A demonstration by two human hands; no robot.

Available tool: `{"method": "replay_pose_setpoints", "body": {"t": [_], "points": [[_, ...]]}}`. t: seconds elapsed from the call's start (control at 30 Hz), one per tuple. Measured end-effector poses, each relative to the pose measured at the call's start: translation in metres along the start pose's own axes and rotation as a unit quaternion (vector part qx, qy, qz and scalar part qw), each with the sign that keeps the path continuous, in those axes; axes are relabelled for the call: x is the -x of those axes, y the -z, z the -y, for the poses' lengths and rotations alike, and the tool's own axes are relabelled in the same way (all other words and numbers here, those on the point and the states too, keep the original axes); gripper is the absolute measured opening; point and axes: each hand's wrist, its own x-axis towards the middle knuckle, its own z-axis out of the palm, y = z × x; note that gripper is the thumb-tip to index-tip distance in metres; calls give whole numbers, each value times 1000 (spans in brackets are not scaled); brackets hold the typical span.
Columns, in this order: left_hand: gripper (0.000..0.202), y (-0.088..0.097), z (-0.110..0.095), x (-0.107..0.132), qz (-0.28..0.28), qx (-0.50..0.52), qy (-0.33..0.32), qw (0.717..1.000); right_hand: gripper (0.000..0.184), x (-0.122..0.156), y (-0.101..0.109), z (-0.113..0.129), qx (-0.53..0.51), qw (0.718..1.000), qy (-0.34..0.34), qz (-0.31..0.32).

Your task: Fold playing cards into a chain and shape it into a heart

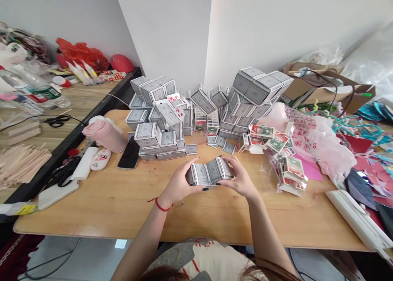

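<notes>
Both my hands hold a folded playing-card piece with grey patterned backs, made of two box-like parts joined in the middle. My left hand grips its left end, fingers behind and thumb along the near edge. On the right end, my right hand is closed the same way. Beyond my hands stand stacked blocks of the same cards on the left and a taller stack on the right. A few face-up heart cards lie on the left stack. Flat card pieces rest on the table between.
Opened card boxes and a pink-white plastic bag crowd the table's right side. At left lie a black phone, a pink roll and a white glue gun. A white case sits near the right edge.
</notes>
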Motion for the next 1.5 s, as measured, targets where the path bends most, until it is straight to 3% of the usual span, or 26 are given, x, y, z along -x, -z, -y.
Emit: {"method": "replay_pose_setpoints", "body": {"t": [0.2,0.6,0.67,0.77,0.87,0.93,1.0,1.1,1.23,1.5], "points": [[63,8,-2,-3,26,-32,-5,999,68,0,1,12,64,996,37,49],[54,15,-4,-6,64,-37,3,997,57,0,-1,15,88,994,33,52],[57,15,0,-8,47,-1,-7,999,55,-1,-3,16,56,997,15,53],[68,11,10,-11,-25,104,-37,994,55,-2,-8,14,-5,999,-20,35],[81,4,24,-13,-84,264,-35,960,52,-2,-15,7,-86,995,-55,-17],[82,-2,30,-11,-83,321,-2,944,49,-1,-20,1,-148,986,-66,-47],[67,-8,34,-9,-36,354,38,934,53,-1,-22,-2,-178,981,-76,-30],[61,-14,36,-7,-19,365,56,929,65,-3,-20,-2,-124,988,-83,32],[68,-14,35,-9,-4,361,49,931,58,-10,-17,4,4,992,-62,113],[66,-13,36,-10,-16,356,40,934,55,-18,-29,7,41,992,-65,98]]}}
